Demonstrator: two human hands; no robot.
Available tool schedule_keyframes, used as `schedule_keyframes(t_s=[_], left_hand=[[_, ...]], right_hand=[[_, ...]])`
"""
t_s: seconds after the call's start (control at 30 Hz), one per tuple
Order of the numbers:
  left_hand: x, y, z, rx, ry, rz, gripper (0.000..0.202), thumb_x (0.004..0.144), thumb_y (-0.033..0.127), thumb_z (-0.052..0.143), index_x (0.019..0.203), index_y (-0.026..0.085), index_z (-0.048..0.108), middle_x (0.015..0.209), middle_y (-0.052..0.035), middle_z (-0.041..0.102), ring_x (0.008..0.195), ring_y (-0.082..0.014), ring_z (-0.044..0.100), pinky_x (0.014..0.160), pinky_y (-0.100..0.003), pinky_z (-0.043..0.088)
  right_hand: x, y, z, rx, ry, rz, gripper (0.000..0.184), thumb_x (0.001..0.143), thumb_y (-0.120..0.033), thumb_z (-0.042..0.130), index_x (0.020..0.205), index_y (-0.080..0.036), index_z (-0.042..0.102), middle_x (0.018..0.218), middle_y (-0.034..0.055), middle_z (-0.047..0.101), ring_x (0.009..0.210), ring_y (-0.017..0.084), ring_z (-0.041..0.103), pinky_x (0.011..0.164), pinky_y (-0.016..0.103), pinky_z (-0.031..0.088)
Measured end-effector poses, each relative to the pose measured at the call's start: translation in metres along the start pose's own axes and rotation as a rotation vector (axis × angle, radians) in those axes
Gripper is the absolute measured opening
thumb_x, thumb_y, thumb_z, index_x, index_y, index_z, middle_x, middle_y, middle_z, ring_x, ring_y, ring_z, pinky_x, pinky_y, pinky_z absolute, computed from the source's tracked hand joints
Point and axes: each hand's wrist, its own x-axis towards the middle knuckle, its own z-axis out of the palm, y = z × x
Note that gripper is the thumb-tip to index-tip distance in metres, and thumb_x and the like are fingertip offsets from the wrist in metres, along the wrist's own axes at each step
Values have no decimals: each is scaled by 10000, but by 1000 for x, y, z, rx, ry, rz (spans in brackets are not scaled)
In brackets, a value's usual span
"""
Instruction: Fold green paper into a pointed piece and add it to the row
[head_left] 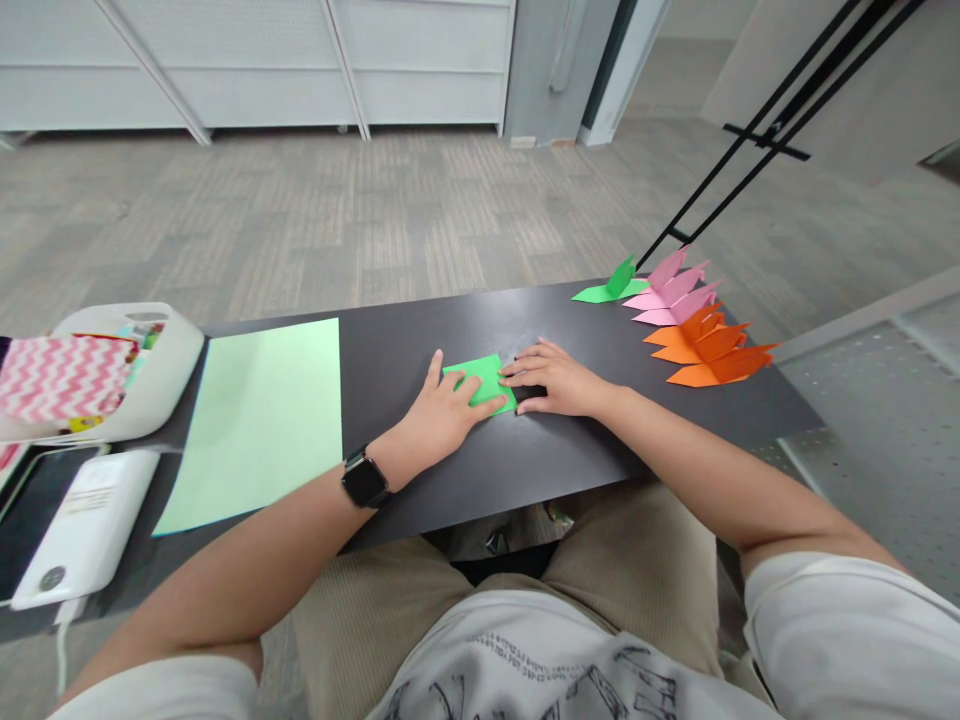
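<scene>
A small folded piece of bright green paper [487, 372] lies flat on the dark table [420, 325] in front of me. My left hand [442, 412] rests on its left and near part, fingers spread and pressing it down. My right hand [551, 378] touches the paper's right edge with its fingertips, fingers stretched out and apart. Part of the paper is hidden beneath my left fingers. At the table's far right stand folded paper figures: a green one [613, 285], several pink ones [671, 290] and several orange ones [709, 350].
Left of my hands lies a stack of pale green sheets [262, 410]. Farther left are a white basket [176, 345] holding a pink zigzag-patterned item [67, 378], a white power bank [86, 530] with a cable, and a dark phone [41, 510]. Black metal bars [720, 170] rise behind the figures.
</scene>
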Motion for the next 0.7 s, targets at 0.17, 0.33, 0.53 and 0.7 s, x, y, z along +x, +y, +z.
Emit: schedule_keyframes(t_s=[0.17, 0.33, 0.53, 0.7], left_hand=[[14, 5, -18, -24, 6, 80, 350, 1108, 243, 534, 1389, 283, 739, 1308, -118, 669, 1287, -320, 603, 1287, -680, 306], [20, 14, -15, -191, -24, 144, 367, 1139, 367, 486, 1275, 123, 724, 1257, -154, 693, 1204, -291, 623, 1122, -436, 510], [13, 16, -2, -220, -2, 105, 566, 1120, 570, 489, 1518, 186, 614, 1377, -140, 668, 1216, -316, 601, 1105, -467, 499], [13, 13, -4, -250, -17, 99, 601, 1104, 619, 499, 1526, 209, 619, 1404, -131, 657, 1222, -314, 587, 1110, -466, 485]], right_hand=[[6, -2, 7, 116, 92, 163, 206, 1018, -401, 697, 1164, -384, 842, 1309, 16, 818, 1359, 311, 635, 1288, 757, 151], [13, -13, 20, 83, 252, 203, 132, 983, -309, 694, 1036, -331, 813, 1178, 13, 835, 1221, 285, 690, 1279, 745, 173], [15, -22, 24, 35, 362, 254, 49, 992, -317, 666, 1010, -287, 700, 1214, 42, 778, 1218, 280, 668, 1299, 723, 171], [19, -22, 27, -53, 343, 310, 201, 941, -368, 742, 1106, -286, 661, 1265, 74, 711, 1268, 319, 610, 1291, 766, 170]])
